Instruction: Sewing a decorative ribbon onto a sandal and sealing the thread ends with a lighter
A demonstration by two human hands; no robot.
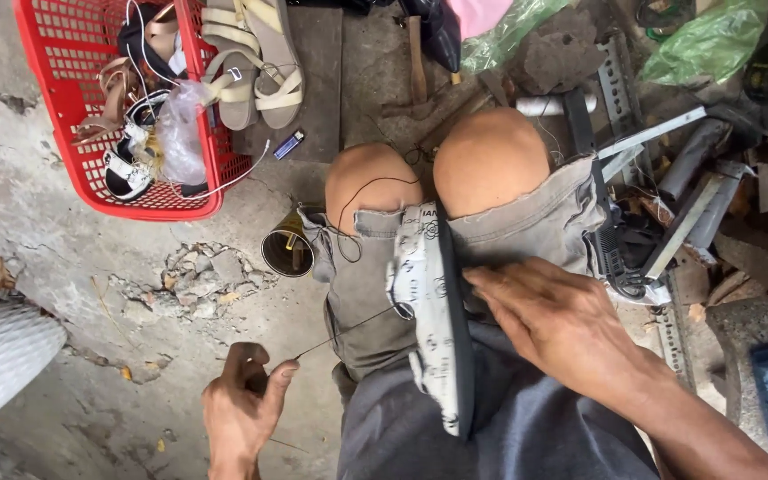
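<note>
Right hand [571, 324] lies flat, fingers together, pressing the white sandal [433, 311] on the lap. Left hand [244, 404] pinches a dark thread [348, 324] tight, over bare floor [73, 240], near a tin can [288, 252].

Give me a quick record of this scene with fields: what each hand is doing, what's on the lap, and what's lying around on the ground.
Left hand: left hand pinches a thin dark thread pulled taut out to the side
Right hand: right hand presses flat on the shoe, fingers at its sole edge
On lap: white patterned shoe with black sole, held on edge between the knees; thread runs into its side
Ground, left: red plastic basket holding sandals; blue lighter; open metal can
Ground, top: wooden-handled hammer
</note>
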